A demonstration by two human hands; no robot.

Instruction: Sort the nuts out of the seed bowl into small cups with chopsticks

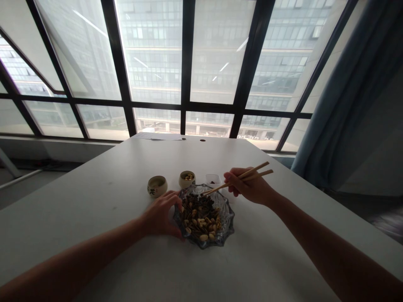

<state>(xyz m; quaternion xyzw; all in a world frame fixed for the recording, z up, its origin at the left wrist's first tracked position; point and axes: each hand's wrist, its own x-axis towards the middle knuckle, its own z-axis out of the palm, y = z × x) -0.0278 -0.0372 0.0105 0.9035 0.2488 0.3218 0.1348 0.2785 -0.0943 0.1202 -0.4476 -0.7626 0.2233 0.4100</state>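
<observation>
A scalloped clear glass bowl stands on the white table, holding dark striped seeds and pale shelled nuts. My left hand is curled around the bowl's left side, thumb near the front and fingers at the rim. With my right hand I grip a pair of wooden chopsticks over the bowl's far right edge. Their tips are close together above the seeds at the back. Whether anything small is pinched between the tips, I cannot tell.
Behind the bowl are a cream cup with dark lettering, a second cream cup with yellowish pieces, and a small clear plastic container with a few dark bits. Papers lie at the table's far edge, before large windows. A blue curtain hangs right.
</observation>
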